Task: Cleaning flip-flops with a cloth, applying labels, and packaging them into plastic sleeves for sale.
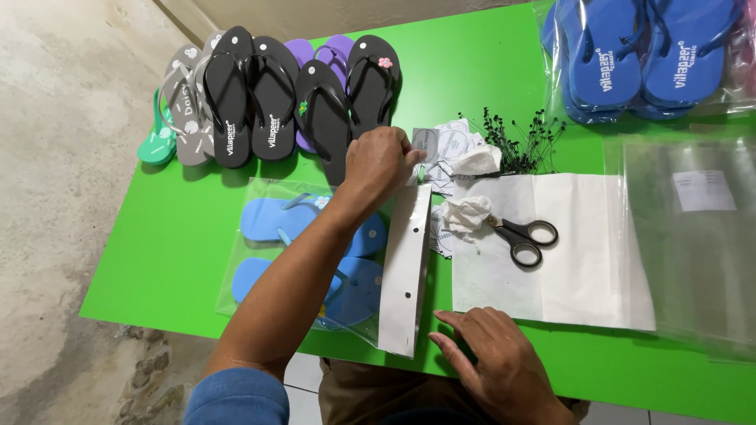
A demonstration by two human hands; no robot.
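The left hand [379, 164] pinches a small grey tag [425, 144] above the bagged sandals [303, 260], the right hand [496, 362] rests flat, holding nothing; the white card [404, 271] looks light, bendable, best gripped by its edges.

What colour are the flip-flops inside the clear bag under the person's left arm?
Light blue flip-flops, with the left hand above them, seen best in the head view.

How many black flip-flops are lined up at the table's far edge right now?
4 black flip-flops: two side by side, then one set lower and one with a pink flower. Purple ones behind may hide more.
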